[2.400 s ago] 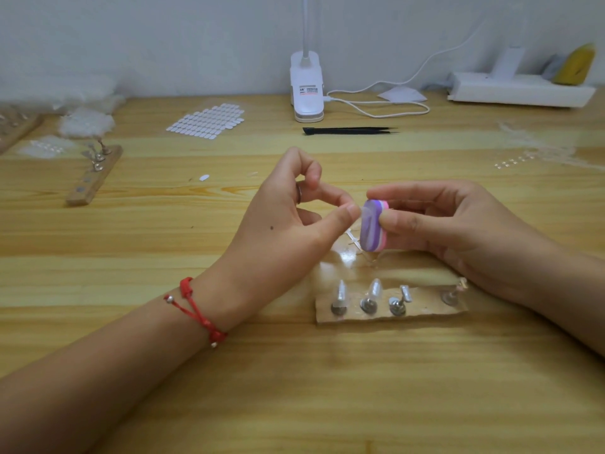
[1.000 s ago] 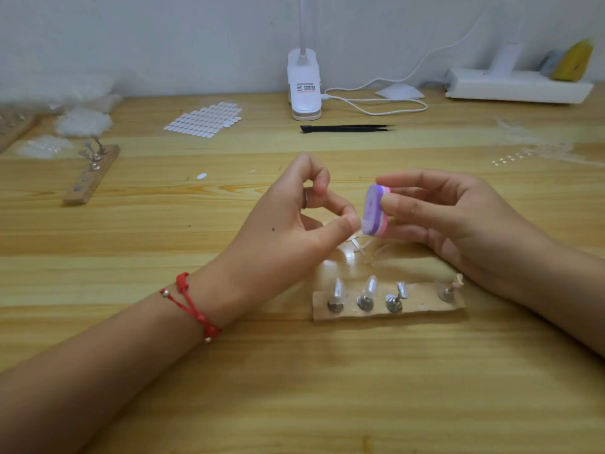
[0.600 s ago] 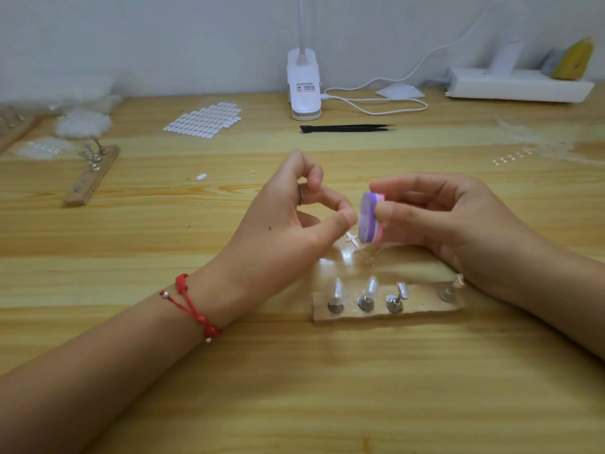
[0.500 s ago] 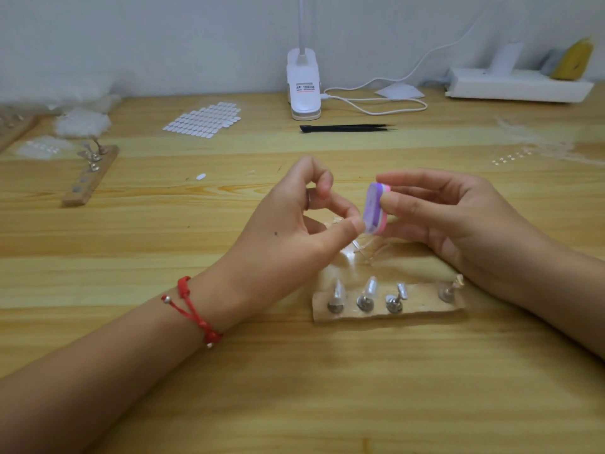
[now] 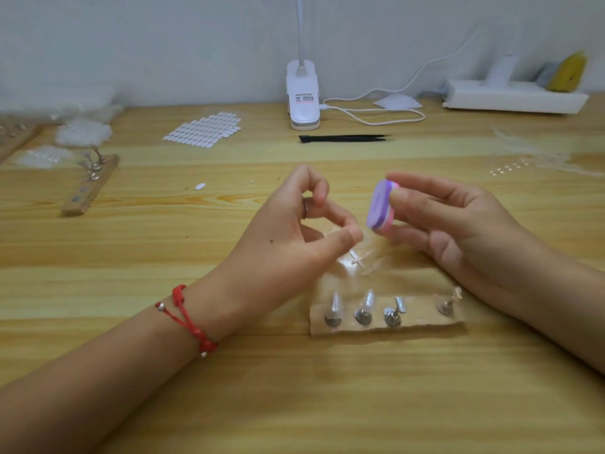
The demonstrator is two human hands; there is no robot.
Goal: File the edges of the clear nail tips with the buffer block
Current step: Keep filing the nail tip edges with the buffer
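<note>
**Buffer block poised beside a pinched nail tip**

The right hand (image 5: 458,234) has its grip clamped on the buffer block (image 5: 379,204), thumb and fingers on its sides, with the purple face turned toward the left hand (image 5: 288,237). The left grip is closed, with thumb and forefinger tips pressed together just beside the block. What they pinch is too clear to make out, though I judge it to be a single nail tip. More nail tips (image 5: 336,304) stand on pegs in a wooden strip (image 5: 386,327) on the worktop (image 5: 294,404), below both hands. A tip like this is probably feather-light, thin, springy and slick, so it could easily flick away or crack. It is best pinched flat across its middle, leaving the edge free for filing. The block looks light and slightly soft.
</note>
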